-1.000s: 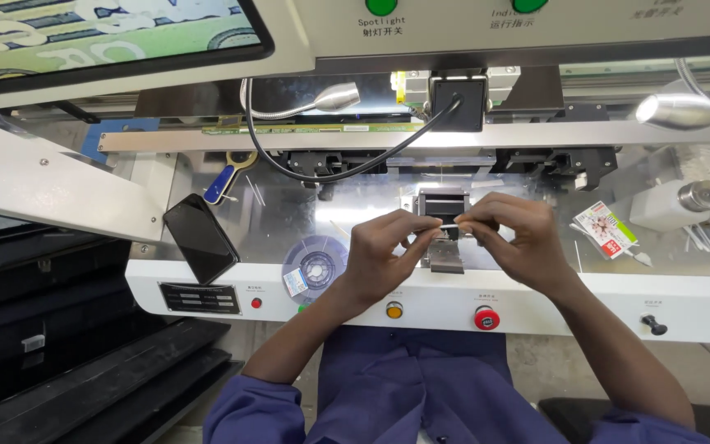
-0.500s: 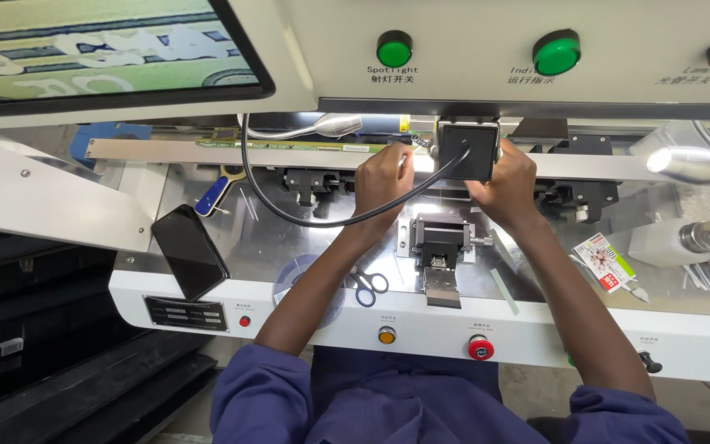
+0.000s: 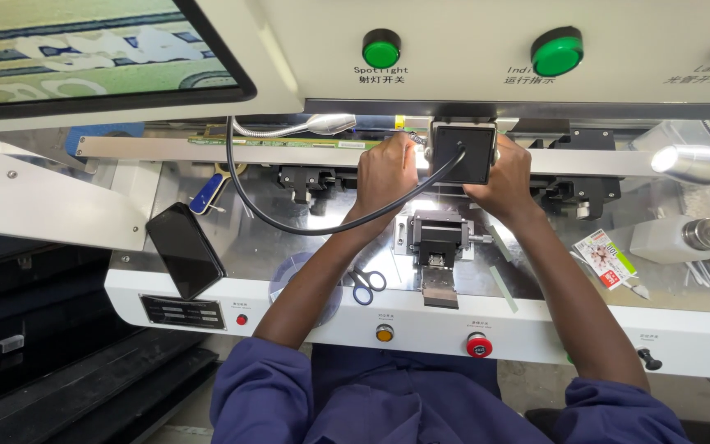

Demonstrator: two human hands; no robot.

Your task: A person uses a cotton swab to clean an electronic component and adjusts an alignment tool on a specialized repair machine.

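Black square camera block [image 3: 463, 153] sits at the rear of the bench, under the white control panel [image 3: 486, 49], and we take it as our landmark. Our left hand [image 3: 388, 170] rests just left of the block, fingers curled up onto the long metal rail [image 3: 207, 148] that runs behind it; we cannot tell what those fingertips pinch. Our right hand [image 3: 504, 177] presses against the block's right side, fingers wrapped behind it where we cannot see them. A black cable [image 3: 289, 224] loops from the block's face down and away to the left. Directly below the block stands a small black clamp fixture [image 3: 437, 247]. Lower left of the block lie scissors [image 3: 366, 285], and farther left a dark phone [image 3: 185, 249] leans against the bench's edge.
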